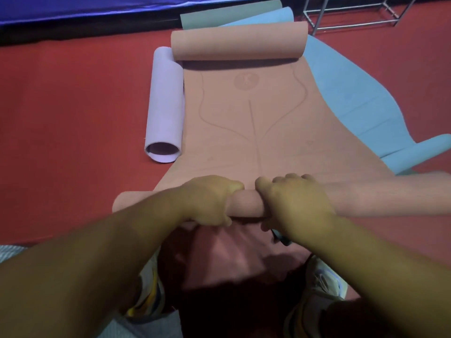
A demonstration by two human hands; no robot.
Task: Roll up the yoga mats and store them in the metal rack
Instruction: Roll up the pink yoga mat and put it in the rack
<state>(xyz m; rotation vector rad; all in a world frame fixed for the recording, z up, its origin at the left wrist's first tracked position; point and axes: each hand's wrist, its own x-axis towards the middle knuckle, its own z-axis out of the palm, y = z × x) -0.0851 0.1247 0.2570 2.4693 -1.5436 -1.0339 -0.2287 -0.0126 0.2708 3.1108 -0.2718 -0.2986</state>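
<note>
A pink yoga mat [244,123] lies lengthwise on the red floor, its far end curled into a loose roll [239,43]. Its near end is wound into a thin tight roll [246,203] running across the view. My left hand [210,200] and my right hand [292,203] both grip that near roll side by side, fingers curled over its top. A lilac mat [164,103] lies fully rolled along the pink mat's left edge. A light blue mat [353,98] is spread under and to the right of the pink one. The metal rack [353,13] stands at the far right.
A grey-green mat [229,17] lies flat beyond the pink roll. A blue sheet [97,8] borders the far edge of the red floor [73,98]. My shoes [322,281] show below my arms, at the pink mat's near end.
</note>
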